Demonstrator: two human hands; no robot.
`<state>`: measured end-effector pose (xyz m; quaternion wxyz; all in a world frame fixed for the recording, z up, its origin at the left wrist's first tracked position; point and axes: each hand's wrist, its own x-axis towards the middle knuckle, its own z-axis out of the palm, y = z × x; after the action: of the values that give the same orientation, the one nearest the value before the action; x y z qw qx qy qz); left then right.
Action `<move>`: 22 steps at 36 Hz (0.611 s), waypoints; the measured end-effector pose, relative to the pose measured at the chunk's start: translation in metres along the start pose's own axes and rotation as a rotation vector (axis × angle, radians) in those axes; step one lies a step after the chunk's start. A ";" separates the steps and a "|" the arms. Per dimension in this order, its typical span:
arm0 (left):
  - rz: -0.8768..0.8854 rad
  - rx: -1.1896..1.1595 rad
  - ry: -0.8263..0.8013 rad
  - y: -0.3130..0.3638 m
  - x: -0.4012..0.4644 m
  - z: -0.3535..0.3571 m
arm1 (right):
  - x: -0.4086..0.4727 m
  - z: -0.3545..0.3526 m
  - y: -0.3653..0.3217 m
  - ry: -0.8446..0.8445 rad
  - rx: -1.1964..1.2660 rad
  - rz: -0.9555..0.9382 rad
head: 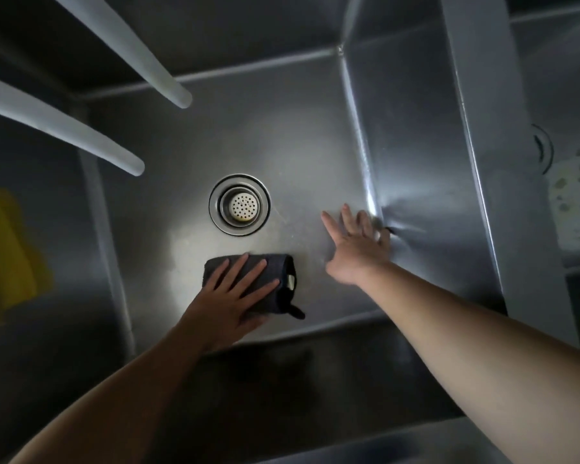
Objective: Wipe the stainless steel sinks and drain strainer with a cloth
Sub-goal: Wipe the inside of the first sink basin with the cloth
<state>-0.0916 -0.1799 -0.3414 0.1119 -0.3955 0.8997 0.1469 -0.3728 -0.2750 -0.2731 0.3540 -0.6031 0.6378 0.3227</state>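
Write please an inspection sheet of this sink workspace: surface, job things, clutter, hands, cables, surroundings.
Surface: stainless steel sink, floor dull, faint streaks near the drain.
Job things: dark cloth, folded, flat on the floor in front of the drain strainer.
Clutter: nothing seen in this basin.
Hands: left hand presses flat on the cloth; right hand open, fingers spread, near the right wall.
Cables: nothing seen.
Surroundings: two faucet spouts overhead; yellow item at left, blurred; neighbouring basin holds a pale patch, unclear.

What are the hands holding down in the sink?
Nothing is gripped. The left hand presses flat, fingers straight, on top of the folded dark cloth on the sink floor. The right hand is open and holds nothing.
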 end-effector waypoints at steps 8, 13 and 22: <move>-0.664 -0.126 -0.126 -0.058 -0.063 -0.003 | -0.012 0.021 -0.009 -0.159 -0.033 0.007; -1.014 -0.312 -0.046 -0.050 -0.025 -0.013 | -0.011 0.032 -0.013 -0.133 -0.002 0.018; -1.476 -0.556 0.259 -0.065 0.113 -0.036 | -0.012 0.026 -0.010 -0.125 0.015 -0.012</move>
<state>-0.1213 -0.3110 -0.3546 -0.0277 -0.9163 0.3418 0.2068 -0.3612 -0.2473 -0.2772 0.3994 -0.5831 0.6132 0.3527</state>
